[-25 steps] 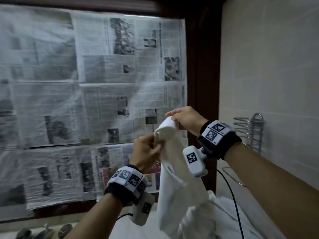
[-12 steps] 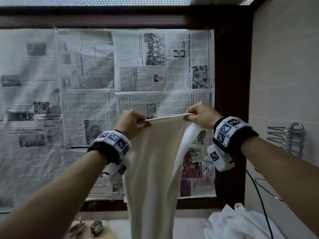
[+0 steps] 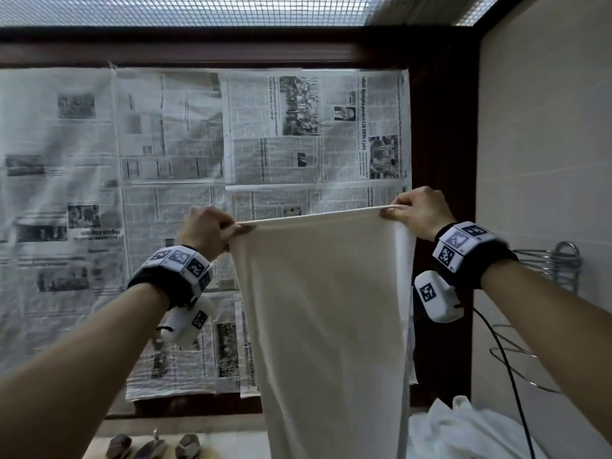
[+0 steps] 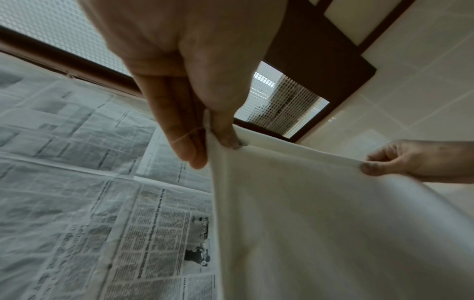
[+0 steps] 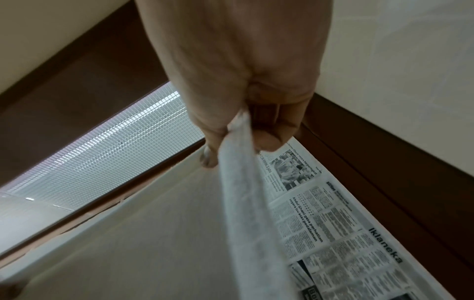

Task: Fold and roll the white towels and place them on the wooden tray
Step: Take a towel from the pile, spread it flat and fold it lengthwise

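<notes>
While the left hand and right hand each pinch a top corner, the white towel hangs taut before the newspaper-covered window; crumpled towels lie on the counter beneath. Since earlier, hands stand farther apart, towel fully spread.

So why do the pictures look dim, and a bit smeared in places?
Head view: light comes only through the ceiling grille, so the towel looks greyish. Left wrist view: the towel's lower edge smears. Right wrist view: its near edge is blurred, straight frames bend.
</notes>
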`<state>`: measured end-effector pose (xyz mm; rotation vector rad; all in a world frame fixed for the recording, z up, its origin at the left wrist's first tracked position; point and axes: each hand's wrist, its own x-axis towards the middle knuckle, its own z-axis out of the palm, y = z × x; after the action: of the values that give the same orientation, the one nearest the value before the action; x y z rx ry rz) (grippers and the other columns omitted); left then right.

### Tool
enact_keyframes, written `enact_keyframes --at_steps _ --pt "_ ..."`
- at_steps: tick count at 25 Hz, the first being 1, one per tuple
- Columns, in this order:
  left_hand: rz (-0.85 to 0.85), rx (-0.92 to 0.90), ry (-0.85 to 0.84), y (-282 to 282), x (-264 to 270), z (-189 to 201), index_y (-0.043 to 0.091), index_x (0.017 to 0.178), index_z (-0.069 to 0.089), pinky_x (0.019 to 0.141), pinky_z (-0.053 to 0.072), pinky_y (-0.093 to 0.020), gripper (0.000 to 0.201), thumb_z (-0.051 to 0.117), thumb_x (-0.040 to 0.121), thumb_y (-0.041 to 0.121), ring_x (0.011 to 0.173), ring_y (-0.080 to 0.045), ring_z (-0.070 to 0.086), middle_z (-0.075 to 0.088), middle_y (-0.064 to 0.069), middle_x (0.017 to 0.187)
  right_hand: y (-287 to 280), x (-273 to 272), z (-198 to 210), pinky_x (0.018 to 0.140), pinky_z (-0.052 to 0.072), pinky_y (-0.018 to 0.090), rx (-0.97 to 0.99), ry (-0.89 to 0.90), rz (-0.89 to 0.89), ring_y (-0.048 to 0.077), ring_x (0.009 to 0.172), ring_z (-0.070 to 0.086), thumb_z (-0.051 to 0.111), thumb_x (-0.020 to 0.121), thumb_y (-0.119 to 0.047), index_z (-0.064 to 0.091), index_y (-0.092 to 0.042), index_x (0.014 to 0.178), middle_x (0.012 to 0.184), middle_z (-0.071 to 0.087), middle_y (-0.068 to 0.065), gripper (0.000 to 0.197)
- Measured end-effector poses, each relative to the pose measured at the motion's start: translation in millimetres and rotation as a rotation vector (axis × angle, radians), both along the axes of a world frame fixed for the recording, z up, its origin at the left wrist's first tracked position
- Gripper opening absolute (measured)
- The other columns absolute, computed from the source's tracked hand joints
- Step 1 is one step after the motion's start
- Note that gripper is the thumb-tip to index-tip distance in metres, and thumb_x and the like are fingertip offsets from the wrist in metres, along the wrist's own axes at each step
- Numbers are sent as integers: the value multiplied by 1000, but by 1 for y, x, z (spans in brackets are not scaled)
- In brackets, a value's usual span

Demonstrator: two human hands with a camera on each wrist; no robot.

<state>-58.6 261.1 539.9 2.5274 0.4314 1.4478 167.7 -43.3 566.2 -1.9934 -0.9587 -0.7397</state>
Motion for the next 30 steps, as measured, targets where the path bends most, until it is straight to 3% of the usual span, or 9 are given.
enact_keyframes --at_steps 3,6,9,13,19,21,23,26,30 --pt "76 0 -9 -8 -2 6 16 77 70 67 54 -34 21 61 94 24 64 -26 65 68 -6 70 -9 -3 1 63 46 14 143 -50 5 11 72 65 76 83 -28 75 -12 85 78 71 2 16" --pt "15 -71 -126 -18 -7 16 8 86 70 63 52 -35 23 56 97 23 66 -29 63 69 -10 76 -21 -13 4 52 35 6 291 -40 -23 2 61 55 77 82 -33 74 -13 84 69 65 -4 21" --pt "-32 -142 -189 -36 -18 23 8 84 67 53 41 -23 23 56 97 24 56 -15 51 60 1 66 -33 -28 7 52 41 10 312 -28 14 5 60 55 74 83 -37 73 -13 84 70 65 -3 24" --pt "-349 -379 -335 -66 -45 44 14 78 64 39 38 -19 21 59 96 25 44 -9 43 51 0 61 -49 -54 17 51 49 23 472 98 232 10 60 58 71 85 -41 69 -16 82 71 65 -1 25" --pt "-478 -601 -357 -73 -52 54 0 93 72 39 22 -17 27 71 79 22 37 -8 31 42 5 47 -51 -74 16 54 48 25 515 239 364 13 64 61 74 84 -37 66 -22 73 75 66 -1 20" --pt "-451 -656 -315 -68 -38 37 5 77 71 38 21 -14 12 69 76 17 33 -10 30 42 4 42 -38 -60 1 51 48 23 455 280 320 10 59 59 73 85 -33 66 -19 74 71 64 -1 19" --pt "-362 -708 -276 -53 -19 7 10 60 64 33 25 -14 20 64 80 11 29 -12 36 47 2 38 -22 -37 -26 44 44 19 381 326 234 11 54 55 73 84 -33 69 -13 79 71 62 3 21" --pt "-309 -816 -175 -28 13 -59 6 71 64 30 41 -20 18 64 88 12 37 -17 59 62 -4 46 -3 4 -84 40 43 18 308 405 121 12 53 56 74 84 -31 71 -8 84 71 63 5 23" --pt "-177 -950 9 -4 56 -192 4 83 69 38 50 -25 15 71 86 19 52 -26 69 69 -20 64 27 47 -199 38 48 17 19 460 -25 9 47 58 73 85 -27 70 -13 80 64 60 0 16"
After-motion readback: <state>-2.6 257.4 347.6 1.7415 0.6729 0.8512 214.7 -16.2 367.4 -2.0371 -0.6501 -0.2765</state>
